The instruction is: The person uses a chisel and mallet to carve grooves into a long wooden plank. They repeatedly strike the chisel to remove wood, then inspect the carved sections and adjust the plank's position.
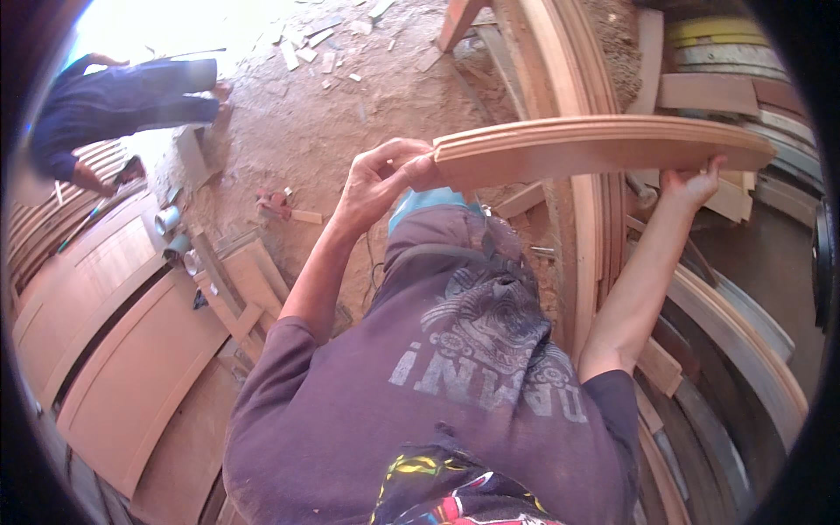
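Head view: I see my left hand (372, 188) gripping the left end of a curved wooden moulding (595, 144), fingers curled over its top edge and thumb pressed to the end. My right hand (691, 185) supports the piece from below near its right end, fingers wrapped up around the lower edge, so both hands are clamped on it. The moulding is held up in the air, roughly level, in front of my chest, above the dirt floor (315, 122). It shows grooved bands along its upper edge. Behind it stands a tall arched wooden frame (582, 79), and more curved pieces (744, 341) lie stacked to the right. To the left, flat door panels (122, 350) lie on the ground with two small metal cans (168, 219) beside them. Another person (114, 109) in dark blue bends over at the upper left, well apart from me. Wood scraps (311, 48) litter the floor.
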Tool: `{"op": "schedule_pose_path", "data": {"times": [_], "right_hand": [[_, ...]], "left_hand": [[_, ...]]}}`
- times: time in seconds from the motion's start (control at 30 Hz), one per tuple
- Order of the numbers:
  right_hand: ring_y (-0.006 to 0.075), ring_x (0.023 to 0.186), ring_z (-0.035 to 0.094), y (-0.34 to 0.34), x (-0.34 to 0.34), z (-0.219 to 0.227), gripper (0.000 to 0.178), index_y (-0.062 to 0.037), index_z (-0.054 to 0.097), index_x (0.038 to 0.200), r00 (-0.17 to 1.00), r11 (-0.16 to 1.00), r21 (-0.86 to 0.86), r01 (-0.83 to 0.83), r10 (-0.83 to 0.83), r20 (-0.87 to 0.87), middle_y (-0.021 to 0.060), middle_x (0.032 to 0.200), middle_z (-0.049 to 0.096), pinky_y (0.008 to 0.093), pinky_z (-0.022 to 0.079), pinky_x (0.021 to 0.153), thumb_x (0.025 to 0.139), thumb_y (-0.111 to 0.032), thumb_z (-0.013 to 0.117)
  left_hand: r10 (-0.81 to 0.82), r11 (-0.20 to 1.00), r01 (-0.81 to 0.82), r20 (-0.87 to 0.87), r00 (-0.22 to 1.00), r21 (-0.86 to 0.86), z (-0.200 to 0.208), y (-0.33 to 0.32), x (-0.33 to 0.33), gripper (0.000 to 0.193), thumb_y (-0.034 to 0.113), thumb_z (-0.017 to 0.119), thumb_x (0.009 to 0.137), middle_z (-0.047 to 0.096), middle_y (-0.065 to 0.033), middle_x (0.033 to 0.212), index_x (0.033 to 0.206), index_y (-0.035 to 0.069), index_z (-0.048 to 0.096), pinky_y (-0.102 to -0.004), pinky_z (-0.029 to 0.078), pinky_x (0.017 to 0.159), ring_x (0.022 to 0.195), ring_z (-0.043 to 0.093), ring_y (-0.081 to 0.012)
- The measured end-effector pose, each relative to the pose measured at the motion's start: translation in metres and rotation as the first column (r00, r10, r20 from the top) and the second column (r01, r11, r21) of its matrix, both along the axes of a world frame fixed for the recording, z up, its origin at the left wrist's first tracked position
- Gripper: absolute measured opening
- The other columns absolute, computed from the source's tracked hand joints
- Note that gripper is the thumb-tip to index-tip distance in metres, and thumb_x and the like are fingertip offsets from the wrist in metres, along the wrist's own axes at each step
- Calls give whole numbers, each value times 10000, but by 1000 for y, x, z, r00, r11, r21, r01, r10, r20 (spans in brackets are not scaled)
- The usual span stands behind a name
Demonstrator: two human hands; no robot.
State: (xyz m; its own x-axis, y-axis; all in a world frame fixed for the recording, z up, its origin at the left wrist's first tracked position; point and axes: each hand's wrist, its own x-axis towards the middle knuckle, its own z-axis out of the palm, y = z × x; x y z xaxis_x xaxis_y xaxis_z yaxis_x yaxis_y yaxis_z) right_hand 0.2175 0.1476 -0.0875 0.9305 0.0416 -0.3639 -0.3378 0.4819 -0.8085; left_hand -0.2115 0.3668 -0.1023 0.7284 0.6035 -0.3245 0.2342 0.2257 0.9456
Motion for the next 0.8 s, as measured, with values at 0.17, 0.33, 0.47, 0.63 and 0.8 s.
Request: {"op": "schedule_pose_path", "data": {"times": [0.17,0.33,0.47,0.63,0.8], "right_hand": [[379,1486,460,-85,-16,20,765,-78,522,1543,963,961,-90,261,-252,98,159,1607,497,610,325,1252,1005,-609,639],[372,1418,527,-138,-51,47,796,-83,534,1501,885,892,64,448,-453,105,174,1488,560,612,397,1201,947,-627,708],[383,1405,537,-176,-84,52,816,-57,546,1483,817,829,57,556,-558,147,187,1479,560,617,440,1166,918,-607,756],[439,1345,551,-273,-101,-1,803,10,533,1458,922,804,585,-109,-139,362,237,1373,603,554,499,1130,914,-522,789],[393,1255,624,-258,-150,67,675,-45,569,1441,678,641,301,706,-734,-28,210,1295,654,608,517,1051,978,-510,723]], "left_hand": [[-185,939,176,-1,983,-295,12,5,30,182,155,807,959,782,-59,993,1049,-3,826,-307,541,900,984,699,-140],[-243,938,231,-14,970,-258,23,4,60,212,194,809,939,778,-58,921,1006,-5,827,-289,524,866,884,696,-129],[-222,920,214,14,975,-327,19,1,79,208,198,799,937,778,-44,880,929,-8,818,-294,514,880,861,684,-108],[-159,903,59,-205,966,-426,-34,-7,81,271,305,724,1041,580,-5,674,994,40,689,-290,485,476,505,631,-164],[-255,813,154,-106,961,-561,-65,-9,57,295,282,696,1071,704,-79,877,1214,24,686,-330,595,672,741,741,-214]]}}
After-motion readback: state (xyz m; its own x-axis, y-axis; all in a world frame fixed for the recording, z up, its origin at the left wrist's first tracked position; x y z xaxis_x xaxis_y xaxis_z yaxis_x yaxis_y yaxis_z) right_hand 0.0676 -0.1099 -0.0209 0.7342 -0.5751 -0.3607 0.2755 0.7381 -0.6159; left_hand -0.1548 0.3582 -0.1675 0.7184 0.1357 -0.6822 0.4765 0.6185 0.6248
